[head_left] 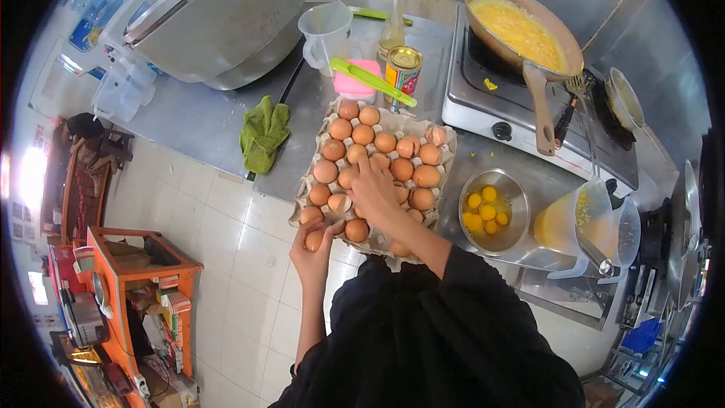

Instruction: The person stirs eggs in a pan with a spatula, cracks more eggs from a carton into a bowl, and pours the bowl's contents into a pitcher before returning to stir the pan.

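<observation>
A grey cardboard egg tray [451,140] lies on the steel counter, filled with brown eggs [362,134] and some cracked, emptied shells [436,134]. Near the tray's front left corner, my left hand [311,258] is closed round a brown egg [314,240]. My right hand [371,187] reaches over the middle of the tray, its bent fingers on another egg [356,153]; the fingers partly cover what lies beneath them. To the right of the tray, a steel bowl [521,231] holds several raw yolks [488,211].
A gas stove [483,109] at the back right carries a frying pan [575,49] of yellow egg mixture. Right of the bowl stands a plastic jug [585,215]. Behind the tray are a can [404,68], green tongs [366,78] and a measuring jug [326,30]. A green cloth [264,134] lies left.
</observation>
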`<state>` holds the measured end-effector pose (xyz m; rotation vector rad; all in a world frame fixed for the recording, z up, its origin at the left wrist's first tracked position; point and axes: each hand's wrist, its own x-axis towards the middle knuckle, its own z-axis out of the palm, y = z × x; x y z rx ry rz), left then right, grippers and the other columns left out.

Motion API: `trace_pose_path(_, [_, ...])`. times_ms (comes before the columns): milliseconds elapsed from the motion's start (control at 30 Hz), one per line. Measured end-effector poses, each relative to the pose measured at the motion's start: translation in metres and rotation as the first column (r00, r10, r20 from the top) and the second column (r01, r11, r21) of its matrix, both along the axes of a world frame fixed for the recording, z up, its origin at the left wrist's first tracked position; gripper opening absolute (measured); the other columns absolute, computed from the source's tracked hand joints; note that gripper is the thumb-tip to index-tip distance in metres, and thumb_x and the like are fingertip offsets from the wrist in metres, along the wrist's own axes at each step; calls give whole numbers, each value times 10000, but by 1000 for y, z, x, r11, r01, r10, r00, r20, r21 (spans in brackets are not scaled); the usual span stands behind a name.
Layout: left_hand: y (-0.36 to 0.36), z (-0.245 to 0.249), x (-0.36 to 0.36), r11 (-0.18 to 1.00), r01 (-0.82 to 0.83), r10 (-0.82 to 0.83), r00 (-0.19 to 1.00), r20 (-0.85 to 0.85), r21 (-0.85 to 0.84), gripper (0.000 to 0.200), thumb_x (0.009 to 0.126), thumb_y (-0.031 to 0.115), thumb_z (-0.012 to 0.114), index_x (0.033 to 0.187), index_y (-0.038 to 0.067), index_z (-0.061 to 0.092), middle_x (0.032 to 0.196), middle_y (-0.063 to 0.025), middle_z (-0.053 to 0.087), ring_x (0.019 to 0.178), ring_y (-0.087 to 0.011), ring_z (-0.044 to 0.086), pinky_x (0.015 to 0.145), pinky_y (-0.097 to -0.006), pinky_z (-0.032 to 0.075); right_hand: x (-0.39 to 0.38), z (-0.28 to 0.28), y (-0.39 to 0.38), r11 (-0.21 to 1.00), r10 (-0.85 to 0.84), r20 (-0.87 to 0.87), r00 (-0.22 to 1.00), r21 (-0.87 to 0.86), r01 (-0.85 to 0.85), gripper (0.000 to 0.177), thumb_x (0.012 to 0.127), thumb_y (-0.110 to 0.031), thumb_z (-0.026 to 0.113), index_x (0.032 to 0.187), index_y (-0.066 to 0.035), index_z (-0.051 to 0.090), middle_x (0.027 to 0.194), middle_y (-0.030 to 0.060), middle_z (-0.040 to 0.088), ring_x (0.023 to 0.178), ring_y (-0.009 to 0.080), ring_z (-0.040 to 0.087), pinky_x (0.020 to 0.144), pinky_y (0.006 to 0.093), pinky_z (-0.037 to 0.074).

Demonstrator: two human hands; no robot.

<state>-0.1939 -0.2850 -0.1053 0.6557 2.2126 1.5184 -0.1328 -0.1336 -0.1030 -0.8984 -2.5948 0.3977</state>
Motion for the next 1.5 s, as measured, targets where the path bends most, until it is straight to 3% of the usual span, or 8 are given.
trace_pose_path(300, [0,-5,-13,942,-141,-47,843,535,305,282,798,316,341,982,105,377,833,-114,531,611,-178,535,470,-216,398,3,4,12,994,-80,-129,988,-84,69,431,534,-168,683,887,-31,477,909,112,456,819,234,486,625,324,440])
trace_pose_path(433, [24,5,-7,907,-111,-166,792,588,406,327,743,287,395,1012,104,368,962,-127,512,716,-215,551,545,-259,440,26,13,17,710,-228,-361,904,-697,-99,394,609,-105,633,936,-58,417,955,91,454,852,177,503,623,282,429])
trace_pose_path(533, [57,46,25,897,190,-402,725,559,399,328,839,316,376,1060,74,395,1031,-97,505,837,-188,520,649,-279,429,76,41,14,609,-401,-723,562,-669,-426,474,663,-54,621,1080,-94,397,984,38,464,845,125,491,688,262,429])
trace_pose_path(900, [163,-1,177,572,658,-662,19,749,489,353,888,307,335,1138,68,405,1022,-44,512,839,-135,507,684,-243,393,241,51,-11,824,-494,-839,227,-367,432,360,687,-28,638,958,-49,401,1062,100,494,949,173,512,773,285,438])
trace_pose_path(967, [168,2,193,568,682,-664,47,747,462,338,884,303,348,1138,87,405,1021,-34,508,828,-126,503,650,-243,395,249,29,-14,787,-562,-583,587,-158,596,388,684,-25,638,974,-52,381,1073,137,481,950,202,513,812,303,424])
trace_pose_path(1200, [186,12,191,428,834,-738,101,668,348,343,855,324,406,1095,80,419,963,-35,501,790,-103,496,607,-226,394,269,32,-8,613,-785,-610,-104,-790,3,352,721,-92,596,1003,-75,385,854,74,523,824,157,533,680,291,459])
trace_pose_path(1300, [189,13,186,227,952,-909,132,395,204,308,816,229,473,1056,44,418,967,-63,499,820,-150,510,677,-259,411,291,16,3,483,-811,-445,380,-876,4,362,744,-113,560,1079,-70,429,802,60,523,740,140,533,689,262,454])
trace_pose_path(1500, [196,14,179,22,992,-995,10,97,127,391,767,160,521,1097,8,378,1001,-145,488,906,-237,503,807,-303,382,291,13,23,726,-577,-477,663,-671,149,418,678,-143,605,1088,-96,541,885,90,601,744,148,568,649,246,446])
